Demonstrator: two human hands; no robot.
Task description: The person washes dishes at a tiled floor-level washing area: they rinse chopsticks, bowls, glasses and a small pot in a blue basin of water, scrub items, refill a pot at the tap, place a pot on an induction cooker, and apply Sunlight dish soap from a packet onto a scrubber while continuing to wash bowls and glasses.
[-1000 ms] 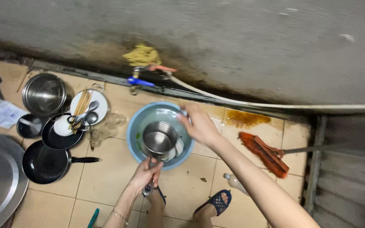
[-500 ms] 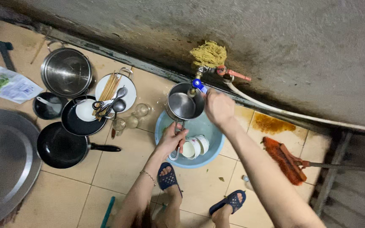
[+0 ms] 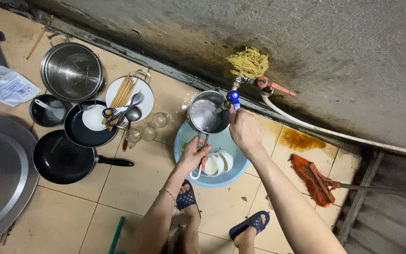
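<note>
Here the pan (image 3: 207,114) handle is gripped by the left hand (image 3: 194,155); the right hand (image 3: 245,129) fingers are closed on the tap (image 3: 233,98), just above the basin (image 3: 233,167).

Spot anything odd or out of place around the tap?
A yellow scrubber wad sits on top of the tap, an orange stain marks the tiles, and the brush lies flat on the floor. Nothing spilled or broken.

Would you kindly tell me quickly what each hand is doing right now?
Left hand: closed on the handle of the metal saucepan, held under the tap.
Right hand: at the tap's blue handle; grip cannot be told.
</note>
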